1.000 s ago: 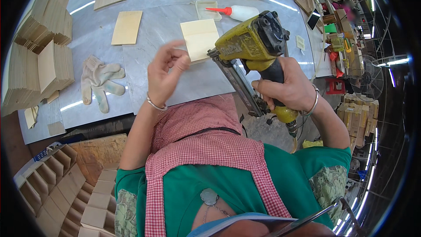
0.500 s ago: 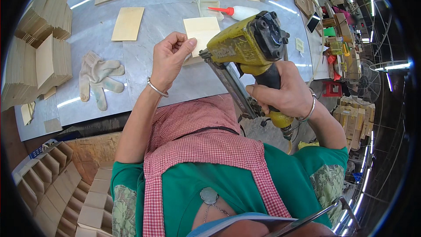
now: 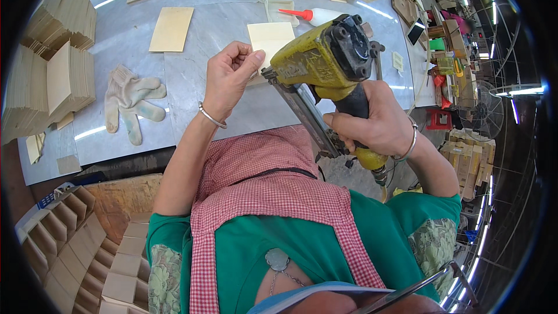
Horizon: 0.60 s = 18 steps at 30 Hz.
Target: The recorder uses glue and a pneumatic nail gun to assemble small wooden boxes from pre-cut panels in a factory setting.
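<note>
Our right hand (image 3: pixel 372 122) grips the yellow nailer (image 3: pixel 319 61) by its handle, raised over the table (image 3: pixel 197 81). Our left hand (image 3: pixel 229 78), fingers pinched narrow, touches its nose (whether it holds anything, we cannot tell), just before the panel (image 3: pixel 270 38).

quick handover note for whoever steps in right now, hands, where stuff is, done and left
Right hand: gripping the yellow nail gun by its handle, nose pointing left.
Left hand: fingers pinched together at the gun's nose; whether they hold anything is too small to tell.
On the table: a thin wood panel just behind the gun, another panel further left, glue bottle, white gloves, wood stacks at the left.
Done: cannot tell.
Left: loose panels not yet joined.
</note>
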Available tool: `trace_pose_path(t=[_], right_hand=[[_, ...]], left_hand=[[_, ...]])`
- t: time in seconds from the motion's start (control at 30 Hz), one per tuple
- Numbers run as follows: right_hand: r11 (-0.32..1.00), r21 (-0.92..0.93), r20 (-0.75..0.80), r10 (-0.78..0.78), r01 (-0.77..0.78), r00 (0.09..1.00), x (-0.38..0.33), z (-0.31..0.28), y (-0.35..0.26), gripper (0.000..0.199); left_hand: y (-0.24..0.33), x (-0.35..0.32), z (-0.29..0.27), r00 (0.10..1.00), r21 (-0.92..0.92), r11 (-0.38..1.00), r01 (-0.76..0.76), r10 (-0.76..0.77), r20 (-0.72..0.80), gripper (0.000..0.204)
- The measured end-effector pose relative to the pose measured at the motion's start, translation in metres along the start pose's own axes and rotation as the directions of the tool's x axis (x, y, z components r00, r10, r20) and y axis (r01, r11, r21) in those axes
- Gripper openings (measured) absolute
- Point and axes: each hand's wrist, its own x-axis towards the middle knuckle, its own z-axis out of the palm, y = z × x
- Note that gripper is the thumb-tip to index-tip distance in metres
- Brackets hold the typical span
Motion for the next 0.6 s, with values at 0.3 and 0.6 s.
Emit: trace_pose_path(t=[0.3,0.6], right_hand=[[0.965,-0.243,0.036,-0.088,0.095,0.995,-0.001,-0.004,-0.007,0.033],[0.943,-0.331,-0.45,-0.132,-0.027,0.883,0.001,-0.028,0.09,0.037]], left_hand=[[-0.002,-0.001,0.001,0.999,0.04,0.999,-0.034,0.035,-0.008,0.018],[0.013,0.028,-0.026,0.991,0.387,0.915,0.111,-0.074,-0.109,0.031]])
